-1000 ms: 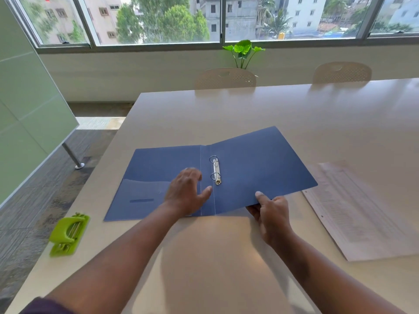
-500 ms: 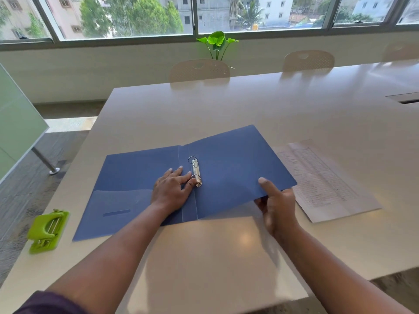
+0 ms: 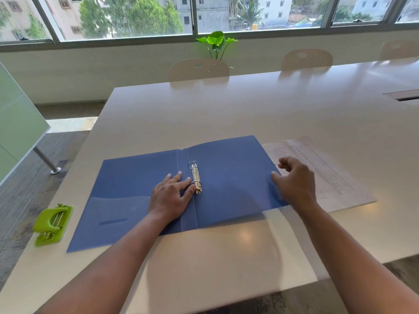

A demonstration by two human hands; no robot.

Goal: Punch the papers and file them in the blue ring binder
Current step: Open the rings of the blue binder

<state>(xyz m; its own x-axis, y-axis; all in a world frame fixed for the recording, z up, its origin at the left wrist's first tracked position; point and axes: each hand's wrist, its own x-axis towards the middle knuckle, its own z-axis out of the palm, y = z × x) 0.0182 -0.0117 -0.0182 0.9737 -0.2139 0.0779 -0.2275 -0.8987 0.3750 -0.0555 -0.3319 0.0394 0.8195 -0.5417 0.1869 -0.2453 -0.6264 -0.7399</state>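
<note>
- Head view, looking down over a pale table (image 3: 226, 114) with the person's two bare forearms reaching in from the bottom edge.
- A blue binder (image 3: 140, 177) lies open and flat on the table, near the front edge, its two covers spread left and right.
- Metal rings (image 3: 195, 177) run along the inside of the right cover, just beside the spine fold. The two rings look closed, though they are small in the picture.
- The left cover has a pocket across its lower part.
- The left hand (image 3: 171, 196) rests palm down on the binder over the spine. Its fingers are straight and slightly spread, and the thumb tip touches the lower end of the ring bar.
- The right hand (image 3: 294, 182) is at the right edge of the right cover. Its fingers are loosely curled and the thumb tip touches the cover's edge. It is blurred, and I cannot tell whether it pinches the cover or only touches it.
- The papers (image 3: 328, 177), a stack of printed sheets with table-like rows, lie flat on the table just right of the binder. The binder's right cover overlaps their left edge, and the right hand is above them.
- A green punch (image 3: 53, 224) sits near the table's left edge, to the left of the binder and apart from it.
- At the far side of the table stand pale chairs (image 3: 199, 69), with a leafy plant (image 3: 216, 41) behind them below a wide window (image 3: 136, 17).
</note>
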